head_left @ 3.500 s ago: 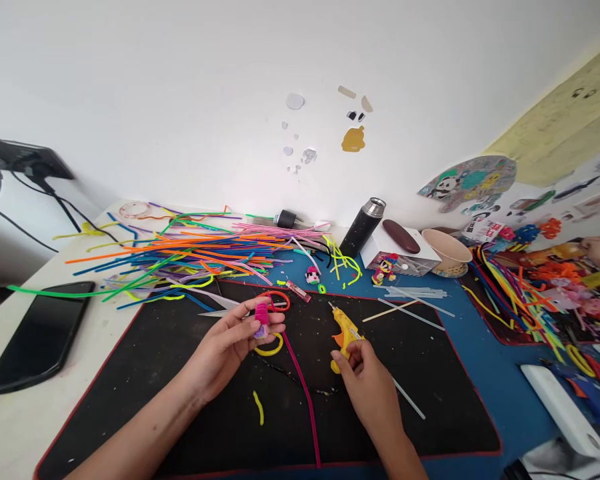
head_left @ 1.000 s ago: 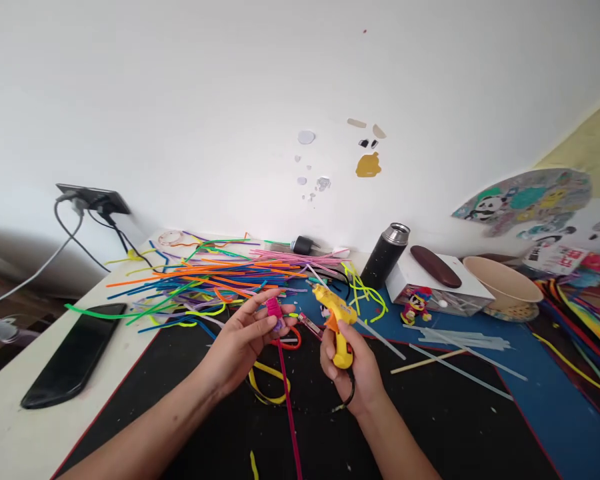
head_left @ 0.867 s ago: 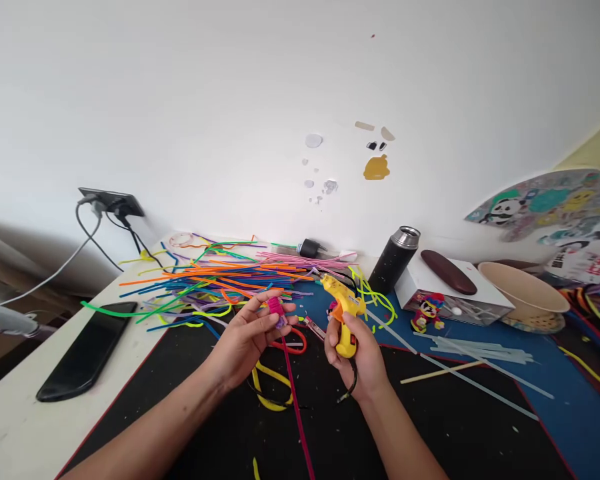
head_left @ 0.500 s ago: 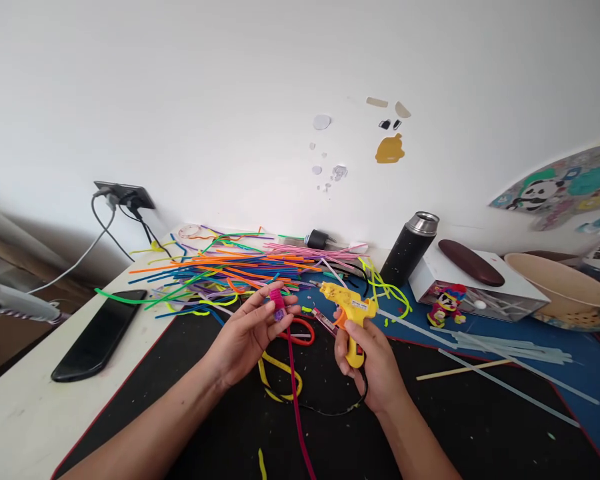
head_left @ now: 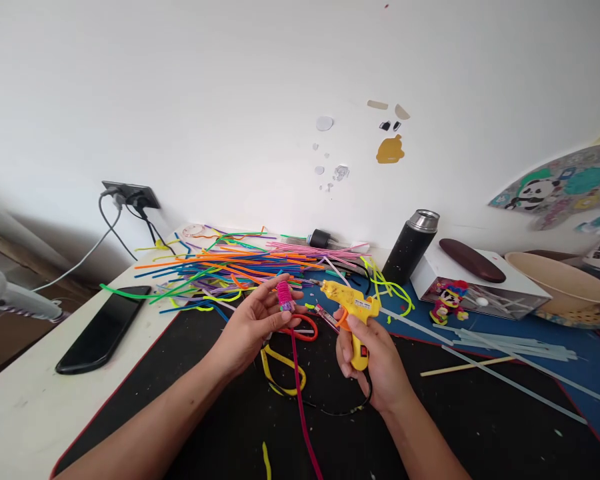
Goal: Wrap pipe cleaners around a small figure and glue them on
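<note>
Between the fingers of my left hand [head_left: 257,322] is a small coil of magenta pipe cleaner [head_left: 284,293], purplish at its lower end. A long magenta tail [head_left: 301,407] of it hangs down past the scissors and over the black mat. My right hand [head_left: 373,357] is wrapped around the handle of a yellow hot glue gun [head_left: 347,303], fingers by its orange trigger. The gun's nozzle points left at the coil, a short gap away. A glue stick sticks out of its back. Beneath the hands lie scissors with yellow handles [head_left: 284,373].
Many coloured pipe cleaners [head_left: 220,267] are heaped along the wall. A black phone [head_left: 103,333] lies at left. At right stand a black thermos [head_left: 411,247], a white box [head_left: 480,280] and a small figurine [head_left: 449,303]. Loose glue sticks [head_left: 520,345] and a wooden stick [head_left: 465,367] lie nearby.
My left hand has turned a little, showing more of the magenta coil, which now sits slightly further right. The glue gun stays in my right hand, shifted slightly right. The view has moved slightly.
</note>
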Motion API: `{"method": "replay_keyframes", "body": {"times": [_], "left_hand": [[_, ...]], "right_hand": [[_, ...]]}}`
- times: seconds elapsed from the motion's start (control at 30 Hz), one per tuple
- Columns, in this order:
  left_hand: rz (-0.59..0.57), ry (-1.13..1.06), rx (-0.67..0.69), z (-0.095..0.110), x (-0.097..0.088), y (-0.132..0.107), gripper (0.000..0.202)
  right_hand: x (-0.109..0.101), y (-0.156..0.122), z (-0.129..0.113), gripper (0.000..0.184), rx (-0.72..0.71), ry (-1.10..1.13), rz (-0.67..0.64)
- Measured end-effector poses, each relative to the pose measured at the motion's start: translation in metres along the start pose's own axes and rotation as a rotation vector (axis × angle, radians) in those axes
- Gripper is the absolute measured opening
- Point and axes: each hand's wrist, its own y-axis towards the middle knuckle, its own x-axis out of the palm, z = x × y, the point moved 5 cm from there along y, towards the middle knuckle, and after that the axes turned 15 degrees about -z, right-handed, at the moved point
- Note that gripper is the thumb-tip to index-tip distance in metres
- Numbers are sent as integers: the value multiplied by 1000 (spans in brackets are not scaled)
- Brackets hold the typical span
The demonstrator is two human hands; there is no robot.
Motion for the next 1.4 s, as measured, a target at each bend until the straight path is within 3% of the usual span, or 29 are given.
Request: {"method": "replay_keyframes", "body": {"times": [0.13,0.5,0.77,1.13,1.4], "left_hand": [[0,58,56,4,0,1,69],[12,162,72,8,-5,2,59],[-26,214,65,6,-3,-1,67],[-19,221,77,10,-4,-1,53],[14,381,47,6,-11,-4,61]], "right_hand": [[1,-1,-1,44,-3,2,-5],[12,-4,2,46,-26,93,-115],[13,-4,2,47,28,71,-91],[6,-5,7,53,-13,-196,-26],[6,-13,13,60,16,-435,21]]}}
